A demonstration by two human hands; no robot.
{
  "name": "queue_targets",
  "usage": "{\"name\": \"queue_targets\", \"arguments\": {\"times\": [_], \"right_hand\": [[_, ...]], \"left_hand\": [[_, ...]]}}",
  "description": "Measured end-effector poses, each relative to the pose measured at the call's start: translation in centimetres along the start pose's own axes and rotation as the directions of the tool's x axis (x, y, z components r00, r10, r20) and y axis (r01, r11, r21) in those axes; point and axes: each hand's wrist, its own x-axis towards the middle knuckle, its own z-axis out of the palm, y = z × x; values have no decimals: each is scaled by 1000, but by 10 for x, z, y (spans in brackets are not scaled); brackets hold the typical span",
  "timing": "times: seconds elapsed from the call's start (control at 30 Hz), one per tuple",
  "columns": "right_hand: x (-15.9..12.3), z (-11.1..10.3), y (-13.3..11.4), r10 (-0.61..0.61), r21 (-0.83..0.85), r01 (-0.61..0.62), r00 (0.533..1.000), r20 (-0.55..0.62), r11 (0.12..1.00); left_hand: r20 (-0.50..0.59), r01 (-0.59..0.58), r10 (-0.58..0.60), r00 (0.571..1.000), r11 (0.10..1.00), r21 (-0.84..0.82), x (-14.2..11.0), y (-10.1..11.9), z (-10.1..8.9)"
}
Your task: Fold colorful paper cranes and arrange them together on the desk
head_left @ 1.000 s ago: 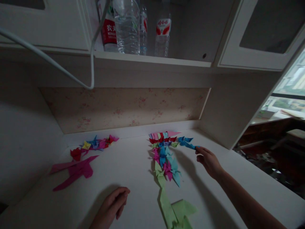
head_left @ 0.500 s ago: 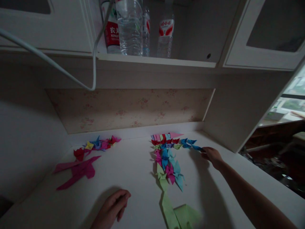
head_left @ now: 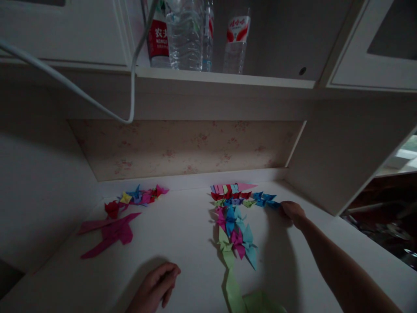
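Note:
My right hand (head_left: 292,213) reaches to the right end of the back rows, its fingers closed on a blue origami boat (head_left: 273,204). Beside it lie several other blue folded boats (head_left: 258,196), then red ones (head_left: 245,195) farther left. Below are folded paper cranes: a blue one (head_left: 230,221), a magenta one (head_left: 237,242) and a light blue one (head_left: 250,248). A long light green paper piece (head_left: 233,282) runs toward me. My left hand (head_left: 159,282) hovers low over the white tabletop (head_left: 189,243), fingers curled, seemingly with nothing in them.
At the left lie a big magenta folded figure (head_left: 114,232) and a cluster of small origami with a yellow star (head_left: 125,198). Overhead, a shelf (head_left: 228,78) holds clear plastic bottles (head_left: 185,39). A white cable (head_left: 97,104) hangs at the upper left.
The view has shifted slightly, so the scene sits a little farther right. My right hand stays at the blue boat at the row's end, lower and more closed over it. My left hand is nearly unmoved.

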Motion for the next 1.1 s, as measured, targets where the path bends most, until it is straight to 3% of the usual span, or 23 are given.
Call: {"name": "queue_targets", "arguments": {"times": [0.2,0.37,0.6,0.73,0.83,0.93,1.1], "right_hand": [[5,4,-2,59,62,-60,998,15,996],[4,5,-3,106,138,-105,994,-1,985],[-31,6,-5,71,359,-74,997,19,930],[-73,4,-9,4,491,-25,999,44,871],[-121,-4,-23,-36,608,-4,998,55,794],[-180,-17,-54,-104,815,-70,982,158,576],[-279,-21,-123,-277,906,-259,892,358,336]], "left_hand": [[10,-8,8,1000,1000,-2,3,-6,-3],[9,2,-2,1000,1000,-1,1,1,0],[13,-2,2,1000,1000,6,-1,5,1],[1,-16,16,1000,1000,13,-2,5,2],[-4,-25,25,1000,999,20,-3,10,4],[-3,-30,30,1000,999,26,-5,14,6],[-5,-47,47,999,997,56,-8,15,8]]}}
